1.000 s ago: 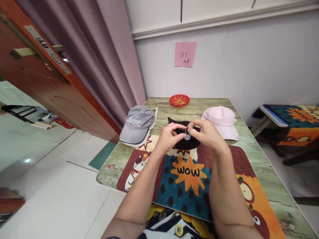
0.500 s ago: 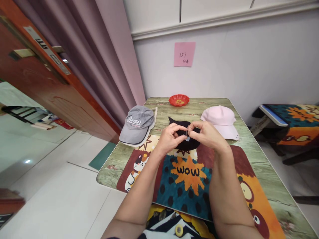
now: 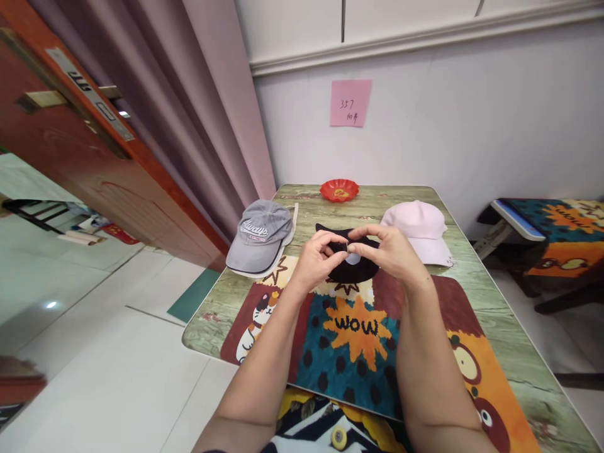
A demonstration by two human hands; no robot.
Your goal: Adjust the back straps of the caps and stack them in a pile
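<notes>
A black cap (image 3: 361,270) lies on the patterned mat (image 3: 325,352) in front of me, its dark brim or edge rising behind my fingers. My left hand (image 3: 317,259) is closed in a pinch at the cap's strap, thumb against fingers. From the other side my right hand (image 3: 392,253) pinches the strap too, its thumb and forefinger bent towards the left fingertips. A thin pale glint, perhaps a small buckle, shows between the fingertips; the fingers hide most of the strap. A whitish patch, perhaps a label, shows on the cap below them.
Left of my hands sits a grey cap (image 3: 262,229) with lettering, on a pale cap partly hidden beneath it. On the right rests a light pink cap (image 3: 418,223). A red scalloped dish (image 3: 339,190) stands at the back of the wood-patterned table (image 3: 302,217), near the wall.
Both hands have shifted slightly left with the strap. My right fingers have spread a little, and more of the whitish patch on the black cap shows.
</notes>
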